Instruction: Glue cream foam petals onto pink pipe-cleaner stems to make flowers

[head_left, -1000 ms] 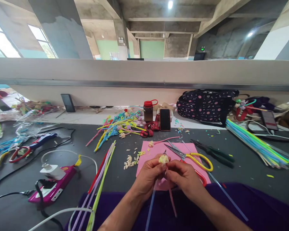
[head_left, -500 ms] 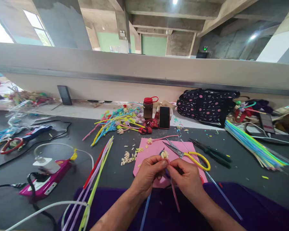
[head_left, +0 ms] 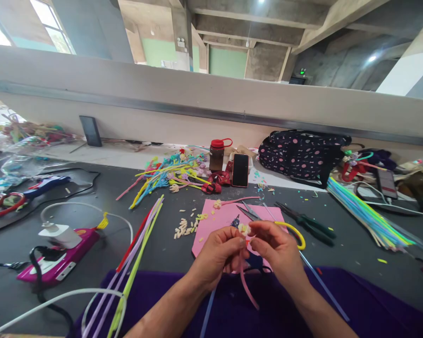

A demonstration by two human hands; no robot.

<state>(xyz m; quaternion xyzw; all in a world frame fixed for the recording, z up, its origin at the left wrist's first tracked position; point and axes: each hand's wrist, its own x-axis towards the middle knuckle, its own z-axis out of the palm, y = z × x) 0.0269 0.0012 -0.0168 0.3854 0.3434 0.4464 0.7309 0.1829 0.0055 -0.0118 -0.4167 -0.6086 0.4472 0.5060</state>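
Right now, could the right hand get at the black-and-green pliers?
Probably yes: the pliers lie uncovered, though the yellow scissor loop rests between them and the right hand.

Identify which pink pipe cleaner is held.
The pink pipe cleaner curving from the left hand; others, like the one partly on the pink sheet, lie untouched.

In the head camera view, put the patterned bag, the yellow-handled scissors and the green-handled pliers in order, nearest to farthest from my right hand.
From your right hand:
1. Yellow-handled scissors: just beyond it, partly hidden by it.
2. Green-handled pliers: farther right, on the dark tabletop.
3. Patterned bag: farthest, at the back.
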